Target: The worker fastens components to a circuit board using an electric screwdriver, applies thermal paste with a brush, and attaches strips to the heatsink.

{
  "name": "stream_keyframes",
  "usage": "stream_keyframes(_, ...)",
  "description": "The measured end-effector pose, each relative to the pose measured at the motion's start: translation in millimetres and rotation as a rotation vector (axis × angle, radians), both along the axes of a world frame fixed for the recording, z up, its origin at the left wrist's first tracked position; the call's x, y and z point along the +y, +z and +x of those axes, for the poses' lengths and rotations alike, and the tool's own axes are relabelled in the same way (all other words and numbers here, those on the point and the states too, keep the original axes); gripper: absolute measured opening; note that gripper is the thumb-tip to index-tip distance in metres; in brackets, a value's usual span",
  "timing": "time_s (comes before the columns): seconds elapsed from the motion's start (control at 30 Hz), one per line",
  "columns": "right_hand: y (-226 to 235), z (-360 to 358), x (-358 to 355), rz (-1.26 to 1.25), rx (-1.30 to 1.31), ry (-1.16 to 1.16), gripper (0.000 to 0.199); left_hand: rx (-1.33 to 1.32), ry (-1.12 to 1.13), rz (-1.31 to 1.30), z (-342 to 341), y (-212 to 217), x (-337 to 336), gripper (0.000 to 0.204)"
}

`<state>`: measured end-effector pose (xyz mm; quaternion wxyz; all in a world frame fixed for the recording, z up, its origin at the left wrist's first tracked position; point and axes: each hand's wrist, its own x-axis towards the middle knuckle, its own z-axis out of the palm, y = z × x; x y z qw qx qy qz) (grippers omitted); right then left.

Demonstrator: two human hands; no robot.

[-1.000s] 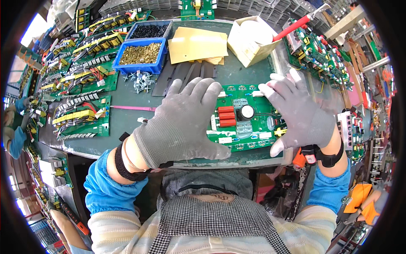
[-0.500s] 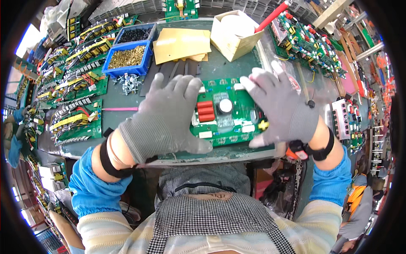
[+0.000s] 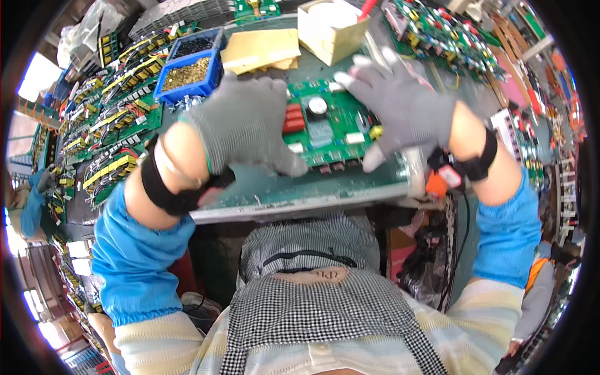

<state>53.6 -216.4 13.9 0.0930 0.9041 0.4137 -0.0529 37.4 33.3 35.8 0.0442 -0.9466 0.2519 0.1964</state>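
A green circuit board [image 3: 340,114] lies between the two hands over the table [image 3: 350,182], its left end beside the left hand [image 3: 247,122] and its right end beside the right hand [image 3: 403,106]. Both hands wear grey gloves and are opened wide, palms down, with fingers spread and reaching forward. Each thumb points inward: the left one ends beside the board's near left corner, the right one beside its near right corner. The left palm and fingers hide part of the left edge, and the right hand covers part of the right edge. Neither hand is closed around anything; whether the fingers or thumbs press on the board's edges cannot be told.

On the board, red components [image 3: 294,119] sit close to the left hand, a round white-topped part [image 3: 317,105] stands toward the far side, and a yellow part [image 3: 375,132] is just beside the right hand. Beyond the left hand are a blue bin [image 3: 183,92] and yellow sheets [image 3: 259,50]; a pale open box [image 3: 334,44] stands beyond the board.
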Motion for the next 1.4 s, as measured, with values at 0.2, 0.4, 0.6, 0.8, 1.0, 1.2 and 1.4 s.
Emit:
stream_keyframes(0.2, 24, 27, 5, 0.481, -0.114, 0.061, 0.107, 0.101, 0.012, 0.158, 10, 16, -19, 0.088)
stream_keyframes(0.4, 12, -2, 42, 0.257, -0.003, 0.052, 0.102, -0.007, -0.034, 0.108, 6, 6, -9, 0.079)
stream_keyframes(0.6, 8, 2, 65, 0.2, 0.271, -0.123, 0.103, 0.077, 0.069, 0.028, 5, 5, -11, 0.099)
stream_keyframes(0.8, 30, -9, 81, 0.171, 0.483, -0.264, 0.102, 0.046, 0.072, -0.219, -9, -2, 12, 0.096)
stream_keyframes(1.0, 27, -3, 91, 0.016, 0.289, -0.074, 0.109, -0.168, 0.576, -1.274, -56, -61, 118, 0.034)
stream_keyframes(1.2, 18, 3, 75, 0.089, 0.212, 0.039, 0.102, 0.008, 1.168, -1.018, -97, -105, 146, 0.043)
stream_keyframes(1.4, 9, 6, 70, 0.172, 0.195, 0.089, 0.099, -0.224, 1.037, -0.351, -59, -100, 103, 0.052)
